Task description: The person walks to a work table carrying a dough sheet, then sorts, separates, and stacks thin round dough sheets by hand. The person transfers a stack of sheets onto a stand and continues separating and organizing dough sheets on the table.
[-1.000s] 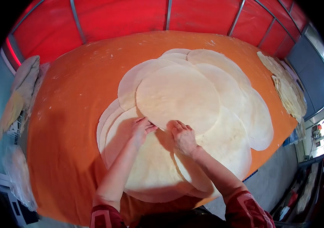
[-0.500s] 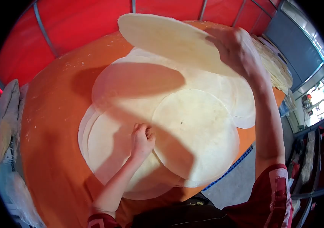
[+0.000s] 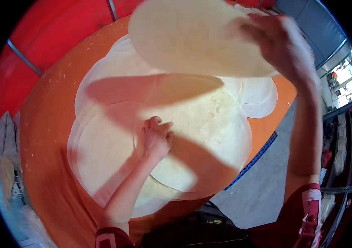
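A thin round flatbread sheet is up in the air at the top of the view, its right side at my right hand, whose fingers are smeared by motion but closed on it. Below, more thin round sheets overlap in a wide layer on the orange cloth. My left hand is low over the middle of these sheets, its fingers bent and a little apart, with nothing visible in them. Shadows of the raised sheet and my arms fall across the layer.
Behind the table is a red wall covering. Folded cloth and a clear plastic bag are at the left. On the right are a blue slatted edge, grey floor and a dark rack.
My right hand has lifted a round sheet off the layer and carried it up and to the right. My left hand has come away from the sheet's edge. The view has turned right.
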Available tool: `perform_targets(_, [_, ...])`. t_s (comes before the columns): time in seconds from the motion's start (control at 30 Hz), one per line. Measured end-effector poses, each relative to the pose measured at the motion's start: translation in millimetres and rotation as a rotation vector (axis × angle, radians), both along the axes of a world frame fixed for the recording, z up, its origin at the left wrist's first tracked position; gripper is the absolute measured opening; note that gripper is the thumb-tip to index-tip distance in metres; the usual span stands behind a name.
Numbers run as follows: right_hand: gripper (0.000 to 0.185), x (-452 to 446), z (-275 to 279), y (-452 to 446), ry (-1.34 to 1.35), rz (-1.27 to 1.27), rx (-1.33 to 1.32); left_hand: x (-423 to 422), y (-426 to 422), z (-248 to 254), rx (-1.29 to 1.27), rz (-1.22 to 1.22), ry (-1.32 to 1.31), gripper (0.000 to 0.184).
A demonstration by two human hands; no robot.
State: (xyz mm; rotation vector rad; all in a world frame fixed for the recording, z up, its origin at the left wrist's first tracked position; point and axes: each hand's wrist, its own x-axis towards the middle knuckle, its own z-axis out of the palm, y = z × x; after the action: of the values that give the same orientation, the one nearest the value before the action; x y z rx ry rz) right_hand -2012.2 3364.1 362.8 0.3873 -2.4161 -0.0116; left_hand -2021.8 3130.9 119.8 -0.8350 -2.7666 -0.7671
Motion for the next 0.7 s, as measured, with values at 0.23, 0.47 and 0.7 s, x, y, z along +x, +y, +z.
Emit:
perform_targets(0.23, [0.039, 92, -91, -56, -0.400, -0.075, 0.484, -27, -30, -12, -0.088, 0.401, 0.077, 0.060])
perform_targets(0.47, [0.015, 56, -127, 43, -0.727, -0.078, -0.030, -74, -63, 13, 0.365, 0.558, -0.613, 0.047])
perform_targets(0.7, [0.022, 54, -5, 55, -0.030, -0.147, 0.178, -56, -63, 11, 0.708, 0.156, -1.156, 0.024])
